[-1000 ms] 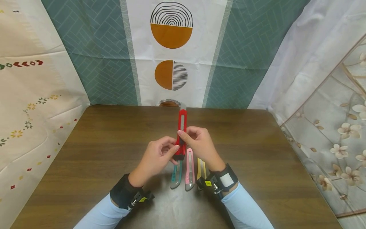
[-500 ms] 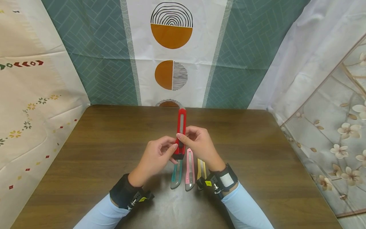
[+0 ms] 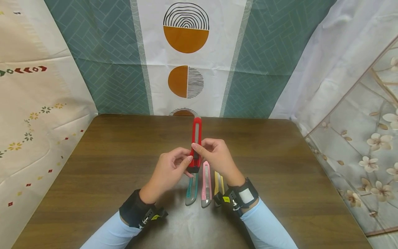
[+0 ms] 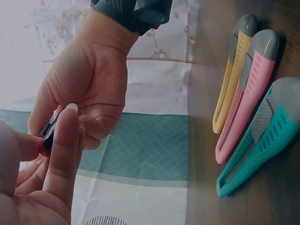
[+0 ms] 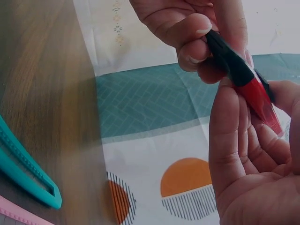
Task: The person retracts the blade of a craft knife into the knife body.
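A red utility knife (image 3: pixel 196 133) is held up over the table, its nose pointing away from me and its black end towards me. My left hand (image 3: pixel 169 169) pinches it near the black end. Higher on the body, my right hand (image 3: pixel 220 157) grips it, thumb on the front face by the slider. Little or no blade shows past the nose. In the right wrist view the red body (image 5: pixel 258 96) and black end (image 5: pixel 229 58) lie between both hands' fingers. Just beneath the hands lie a teal utility knife (image 3: pixel 192 192), a pink one (image 3: pixel 206 186) and a yellow one (image 3: pixel 219 183).
The brown wooden table (image 3: pixel 124 138) ends at a patterned cloth (image 3: pixel 186 83) hanging behind it. Printed cloths also hang at the left (image 3: pixel 37 114) and right (image 3: pixel 373 138). The three lying knives are side by side, roughly parallel.
The blade that stuck out past the red knife's nose has drawn back. The knife has shifted slightly left; both hands keep their hold.
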Demonstrator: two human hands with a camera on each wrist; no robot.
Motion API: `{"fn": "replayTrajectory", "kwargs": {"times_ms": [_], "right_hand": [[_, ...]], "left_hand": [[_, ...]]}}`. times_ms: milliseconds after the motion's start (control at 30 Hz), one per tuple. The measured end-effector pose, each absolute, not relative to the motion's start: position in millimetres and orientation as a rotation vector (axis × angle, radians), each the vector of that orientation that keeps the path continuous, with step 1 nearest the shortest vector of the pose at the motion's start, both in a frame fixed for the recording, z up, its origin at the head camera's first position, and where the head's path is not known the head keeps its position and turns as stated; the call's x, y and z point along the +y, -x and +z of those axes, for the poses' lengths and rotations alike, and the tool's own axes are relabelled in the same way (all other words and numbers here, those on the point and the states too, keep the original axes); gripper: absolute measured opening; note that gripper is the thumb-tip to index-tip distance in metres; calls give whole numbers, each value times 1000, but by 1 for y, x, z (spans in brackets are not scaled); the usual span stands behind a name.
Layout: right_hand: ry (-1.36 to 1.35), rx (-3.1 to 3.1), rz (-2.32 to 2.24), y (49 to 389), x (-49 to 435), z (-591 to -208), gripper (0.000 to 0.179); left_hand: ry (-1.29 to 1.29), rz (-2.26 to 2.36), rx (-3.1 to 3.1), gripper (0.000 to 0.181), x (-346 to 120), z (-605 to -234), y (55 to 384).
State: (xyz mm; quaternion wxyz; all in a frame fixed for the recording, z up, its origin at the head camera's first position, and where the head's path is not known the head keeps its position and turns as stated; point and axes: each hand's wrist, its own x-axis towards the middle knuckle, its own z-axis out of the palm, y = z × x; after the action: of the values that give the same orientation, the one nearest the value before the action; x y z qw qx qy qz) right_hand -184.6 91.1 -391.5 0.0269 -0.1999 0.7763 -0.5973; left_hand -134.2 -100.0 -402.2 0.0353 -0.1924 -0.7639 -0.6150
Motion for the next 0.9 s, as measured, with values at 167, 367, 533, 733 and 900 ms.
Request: {"fn": "replayTrajectory", "kwargs": {"times_ms": [167,367,533,733,900], "right_hand": [[676,2400,-1832,184,91,-390,16],[716,2403,-1823,182,90,-388,14],[710,2408,-1828,182,91,-389,13],[699,2417,-1826,183,90,-390,13],[690,2405,-1831,183,90,-389,13]], "left_hand": [[576,-1888,-2351,21,-100,-403,134],[543,-1876,-2375,24,-101,-403,135],[551,-1871,-2375,23,-101,-403,136],[534,-1870,-2387,22,-100,-402,135],[534,-1870,-2380,22,-100,-402,135]]}}
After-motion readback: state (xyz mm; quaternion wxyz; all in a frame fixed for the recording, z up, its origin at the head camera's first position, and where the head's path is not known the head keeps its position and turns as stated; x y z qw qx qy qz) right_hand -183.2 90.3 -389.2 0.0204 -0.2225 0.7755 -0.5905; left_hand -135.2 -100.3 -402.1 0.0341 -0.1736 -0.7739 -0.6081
